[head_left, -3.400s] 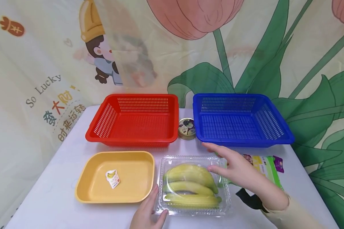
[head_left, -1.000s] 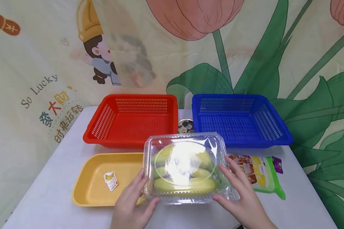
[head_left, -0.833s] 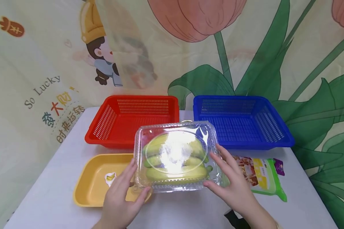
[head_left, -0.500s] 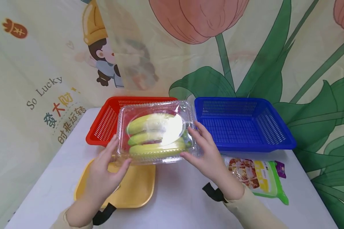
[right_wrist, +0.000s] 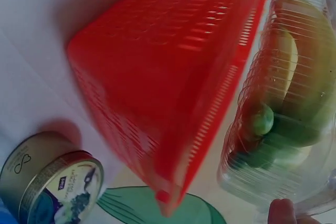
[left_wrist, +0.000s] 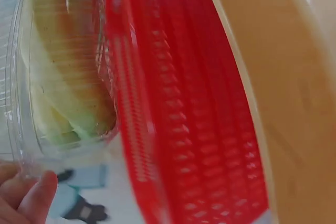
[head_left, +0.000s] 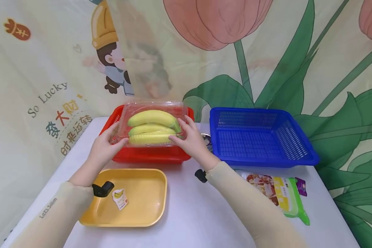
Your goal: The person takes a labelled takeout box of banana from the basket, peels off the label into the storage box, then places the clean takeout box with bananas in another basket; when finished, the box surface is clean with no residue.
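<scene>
Between my two hands is a clear plastic clamshell box (head_left: 156, 106) with several yellow bananas (head_left: 152, 119) inside. It hangs over the red basket (head_left: 152, 155), and the right wrist view shows it above the rim. My left hand (head_left: 103, 148) grips the box's left end, thumb at the front edge; its thumb and fingertips also show in the left wrist view, at the box's corner (left_wrist: 26, 163). At the opposite end, my right hand (head_left: 192, 139) holds the box with thumb and spread fingers. The box hides most of the basket's inside.
A blue basket (head_left: 260, 137) stands at the back right, with a round tin (right_wrist: 58, 182) between the two baskets. In front are a yellow tray (head_left: 142, 199) with a banana-printed label (head_left: 120, 199) and, to the right, a green-edged food packet (head_left: 285, 196) beside a purple packet (head_left: 301, 186).
Both hands have taken hold of the banana box, lifted it off the table's front and carried it back and left over the red basket. The tray, tin and packets stay where they were.
</scene>
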Demonstrator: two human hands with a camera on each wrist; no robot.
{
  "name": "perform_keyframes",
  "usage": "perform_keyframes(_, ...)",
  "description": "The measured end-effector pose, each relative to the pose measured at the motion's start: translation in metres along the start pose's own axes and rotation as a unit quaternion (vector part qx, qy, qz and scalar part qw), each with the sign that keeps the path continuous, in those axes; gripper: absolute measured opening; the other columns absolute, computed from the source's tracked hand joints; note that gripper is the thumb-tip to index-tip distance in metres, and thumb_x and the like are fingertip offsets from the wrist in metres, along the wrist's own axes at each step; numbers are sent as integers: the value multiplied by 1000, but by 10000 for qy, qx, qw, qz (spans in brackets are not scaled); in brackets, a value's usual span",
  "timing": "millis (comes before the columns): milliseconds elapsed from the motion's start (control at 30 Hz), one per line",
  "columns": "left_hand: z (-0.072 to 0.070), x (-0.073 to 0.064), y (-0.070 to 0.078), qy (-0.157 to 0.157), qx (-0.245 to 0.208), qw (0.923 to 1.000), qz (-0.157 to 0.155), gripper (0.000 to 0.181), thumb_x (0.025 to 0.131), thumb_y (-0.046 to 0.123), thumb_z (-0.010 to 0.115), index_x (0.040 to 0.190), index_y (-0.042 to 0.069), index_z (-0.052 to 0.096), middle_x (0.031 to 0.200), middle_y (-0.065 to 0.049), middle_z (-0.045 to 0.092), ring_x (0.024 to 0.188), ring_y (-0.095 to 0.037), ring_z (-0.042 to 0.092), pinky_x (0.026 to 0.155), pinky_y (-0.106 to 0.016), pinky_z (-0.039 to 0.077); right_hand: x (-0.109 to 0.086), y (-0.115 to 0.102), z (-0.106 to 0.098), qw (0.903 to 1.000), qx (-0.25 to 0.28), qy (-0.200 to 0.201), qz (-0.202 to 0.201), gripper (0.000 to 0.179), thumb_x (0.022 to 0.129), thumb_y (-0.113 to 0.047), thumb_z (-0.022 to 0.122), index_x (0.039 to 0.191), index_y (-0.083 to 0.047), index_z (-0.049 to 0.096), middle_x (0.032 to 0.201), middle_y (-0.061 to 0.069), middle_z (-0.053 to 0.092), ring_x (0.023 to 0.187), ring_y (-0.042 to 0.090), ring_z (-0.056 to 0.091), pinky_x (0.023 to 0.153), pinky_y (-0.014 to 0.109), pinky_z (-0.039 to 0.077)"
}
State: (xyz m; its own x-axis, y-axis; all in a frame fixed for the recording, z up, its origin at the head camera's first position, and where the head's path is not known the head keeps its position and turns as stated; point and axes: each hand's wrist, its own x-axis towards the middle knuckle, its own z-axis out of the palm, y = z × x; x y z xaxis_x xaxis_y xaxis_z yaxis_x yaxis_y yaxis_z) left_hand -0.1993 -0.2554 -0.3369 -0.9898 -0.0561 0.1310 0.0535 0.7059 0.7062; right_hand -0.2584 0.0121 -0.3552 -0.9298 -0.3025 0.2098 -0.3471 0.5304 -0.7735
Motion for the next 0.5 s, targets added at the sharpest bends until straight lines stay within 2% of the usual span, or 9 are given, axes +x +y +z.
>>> perform_keyframes(133,-4,18,-16,-419,12,9980,-469,73,88,43,52,146,17,16,145,-18,31,122,-38,36,91,-52,44,17,4,18,9995,-106,-167,233,73,80,-39,66,142,-16,33,151,7,19,135,28,28,101,42,39)
perform_keyframes(267,-4,30,-28,-738,-7,9941,-793,75,88,45,52,147,18,13,146,-20,29,124,-39,34,92,-51,44,28,9,32,9978,-10,-328,569,74,81,-39,65,142,-17,32,152,6,17,136,28,26,101,43,38)
perform_keyframes(500,2,43,-41,-1211,-245,9868,-1051,79,87,44,54,147,15,12,148,-17,25,131,-40,29,98,-52,38,33,18,41,9902,306,-758,1133,73,84,-38,62,143,-13,27,153,7,11,140,26,17,106,45,32)
